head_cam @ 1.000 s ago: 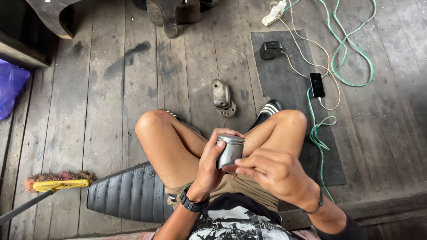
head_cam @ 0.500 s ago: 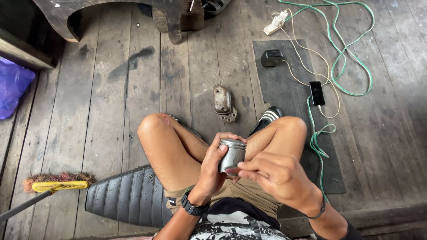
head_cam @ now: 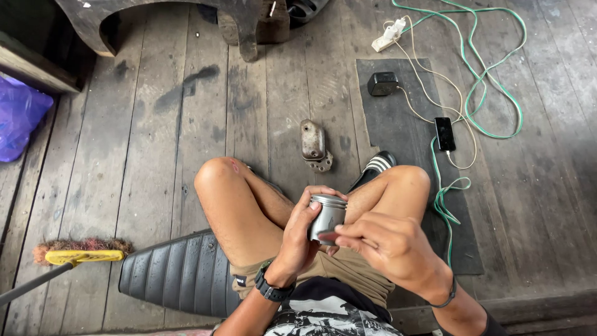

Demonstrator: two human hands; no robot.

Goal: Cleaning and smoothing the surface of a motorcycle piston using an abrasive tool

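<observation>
A: Between the knees, dead centre: smooth grey metal cylinder [head_cam: 328, 216], ringed grooves near its top.
B: Grip?
A: Left hand [head_cam: 300, 239] wrapped around its side, grasping it. Right hand [head_cam: 388, 244] curled, fingertips [head_cam: 341, 233] pinched at the cylinder's lower edge.
B: Surroundings?
A: Rough wooden planks [head_cam: 155, 155]; rusty metal cover [head_cam: 313, 143] at 12 o'clock, ribbed black seat [head_cam: 177, 274] at 8.

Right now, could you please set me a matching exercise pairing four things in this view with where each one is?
Things:
1. metal cylinder
2. phone
3. brush
4. purple bag

Places:
A. left edge, by the dark step
B. on the dark mat, plugged into a cable
C. held in the left hand
D. on the planks beside the black seat

Pairs: 1-C, 2-B, 3-D, 4-A
</observation>
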